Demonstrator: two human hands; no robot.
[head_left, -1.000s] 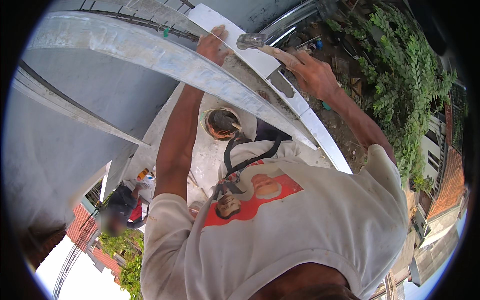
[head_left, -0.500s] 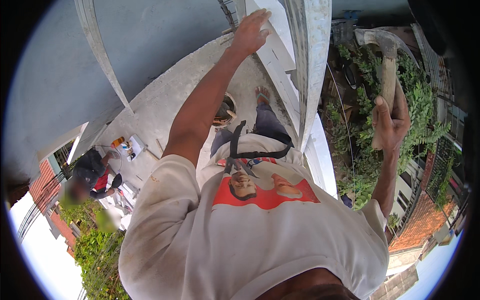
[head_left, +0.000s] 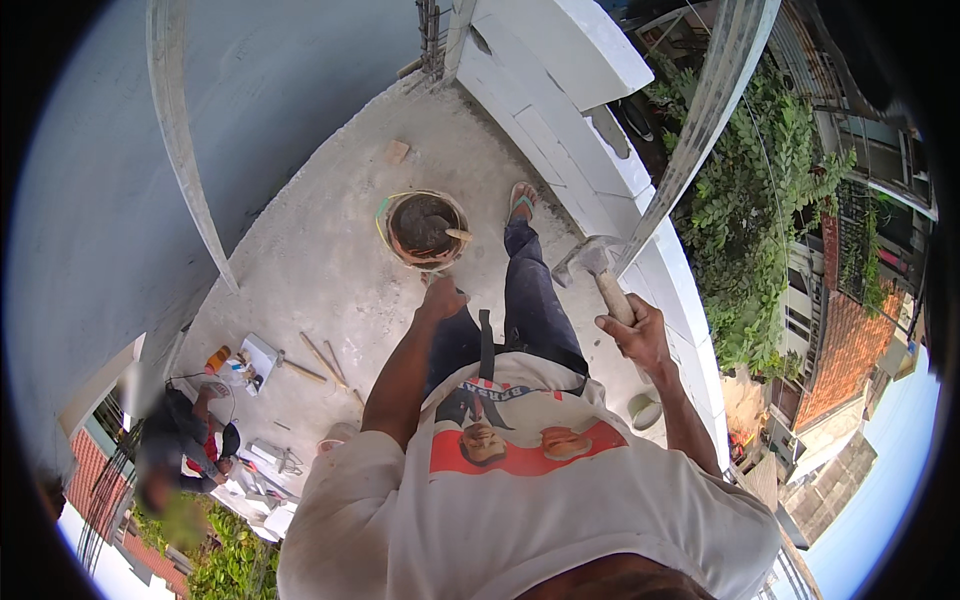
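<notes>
A hammer with a worn metal head and a wooden handle (head_left: 613, 297) is in my right hand (head_left: 643, 338), which wraps round the lower handle. The hammer's head points away from me, close to the low white block wall (head_left: 560, 150). My left hand (head_left: 442, 298) hangs in front of my left leg with its fingers curled, and I see nothing in it. Just beyond it on the concrete floor stands a round bucket (head_left: 392, 252) of grey mortar. A trowel with a wooden handle (head_left: 458, 234) rests in the mortar.
Pale posts rise at left (head_left: 180, 130) and right (head_left: 705, 110). A brick piece (head_left: 397, 151) lies beyond the bucket. Wooden-handled tools (head_left: 325, 362) lie at left, near a crouching co-worker (head_left: 180, 430). Past the wall is a drop with leafy plants (head_left: 750, 210).
My left hand has come down from the top of the wall, its fingers now curled. My right hand has brought the hammer inward from beyond the wall. My view has shifted toward the floor.
</notes>
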